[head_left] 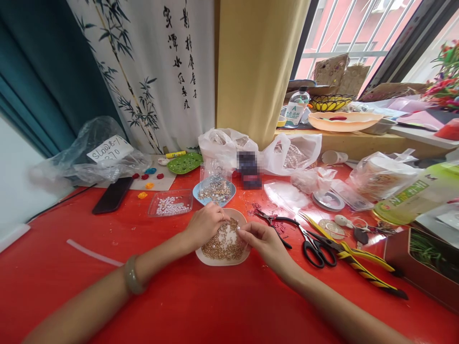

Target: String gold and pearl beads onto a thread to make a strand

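A pale plate [210, 260] spread with small gold beads [225, 251] lies on the red table in front of me. My left hand [206, 224] is over its upper left side, fingers bent together; whatever they hold is hidden. From the right, my right hand [265, 243] reaches over the plate's edge. Its thumb and forefinger are pinched together, with a tiny whitish speck at the tips that I cannot make out. Just behind the plate is a blue dish [196, 193] of mixed beads, and a clear tray [152, 210] of pearl beads sits to its left.
On the right lie pliers [274, 222], black-handled scissors [317, 248] and yellow-black pliers [366, 263] beside a box [398, 248]. A phone [113, 195] and green dish [184, 163] are at the left. Plastic bags [292, 153] line the back.
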Demonstrator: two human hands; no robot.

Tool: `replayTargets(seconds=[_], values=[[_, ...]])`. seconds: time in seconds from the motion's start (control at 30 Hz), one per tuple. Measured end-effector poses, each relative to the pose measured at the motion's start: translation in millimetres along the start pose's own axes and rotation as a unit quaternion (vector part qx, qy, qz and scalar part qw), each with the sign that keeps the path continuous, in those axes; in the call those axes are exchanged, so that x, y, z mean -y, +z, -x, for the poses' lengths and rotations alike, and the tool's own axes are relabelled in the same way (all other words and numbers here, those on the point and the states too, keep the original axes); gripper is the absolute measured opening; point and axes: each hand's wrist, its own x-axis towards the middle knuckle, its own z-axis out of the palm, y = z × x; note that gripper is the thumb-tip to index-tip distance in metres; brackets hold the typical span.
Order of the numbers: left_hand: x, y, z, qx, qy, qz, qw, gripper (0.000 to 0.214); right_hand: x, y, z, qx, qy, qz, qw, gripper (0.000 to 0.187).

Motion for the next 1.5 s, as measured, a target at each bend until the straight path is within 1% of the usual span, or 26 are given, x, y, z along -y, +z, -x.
replayTargets(seconds=[0.17,0.3,0.37,0.4,0.47,0.53,0.6,0.63,0.7,0.8,0.9,1.2,1.3,1.4,1.5], values=[[0,3.8,0,0.008,-0.009,0.016,1.000,0.019,1,0,0,0.000,0.007,0.003,1.000,0.029],[1,2.2,1,-0.006,-0.012,0.029,1.000,0.016,2,0,1,0.003,0.005,-0.001,1.000,0.028],[1,0.0,1,-0.025,-0.030,0.065,0.997,0.014,3,0,1,-0.001,0.007,0.000,1.000,0.028],[0,-1.3,1,-0.032,-0.046,0.104,0.993,0.013,3,0,1,-0.003,0.009,0.000,1.000,0.028],[-1,-3.8,0,-0.028,-0.092,0.217,0.971,0.011,3,0,1,-0.006,0.013,-0.004,1.000,0.028],[-2,-5.7,-1,-0.008,-0.141,0.342,0.929,0.013,3,1,1,-0.007,0.016,-0.011,1.000,0.028],[-4,-6.5,-1,0.009,-0.169,0.433,0.886,0.017,3,1,2,-0.007,0.018,-0.021,1.000,0.027],[-5,-6.5,0,0.012,-0.176,0.464,0.868,0.019,4,1,2,-0.008,0.019,-0.026,0.999,0.026],[-7,-6.0,0,0.015,-0.183,0.506,0.843,0.020,4,1,2,-0.009,0.020,-0.031,0.999,0.025],[-9,-5.3,1,0.015,-0.186,0.534,0.825,0.019,4,1,3,-0.009,0.023,-0.029,0.999,0.021],[-10,-4.8,1,0.012,-0.183,0.536,0.824,0.017,5,1,3,-0.009,0.026,-0.027,0.999,0.018],[-14,-7.8,1,0.015,-0.166,0.519,0.838,0.013,5,2,3,-0.008,0.027,-0.014,0.999,0.017],[-18,-10.5,2,0.017,-0.156,0.501,0.851,0.013,4,2,2,-0.005,0.026,-0.013,1.000,0.017],[-21,-11.0,3,0.012,-0.126,0.475,0.871,0.012,2,1,2,-0.002,0.023,-0.012,1.000,0.017],[-23,-10.7,4,0.022,-0.103,0.450,0.887,0.012,-1,0,1,0.005,0.008,-0.011,1.000,0.020]])
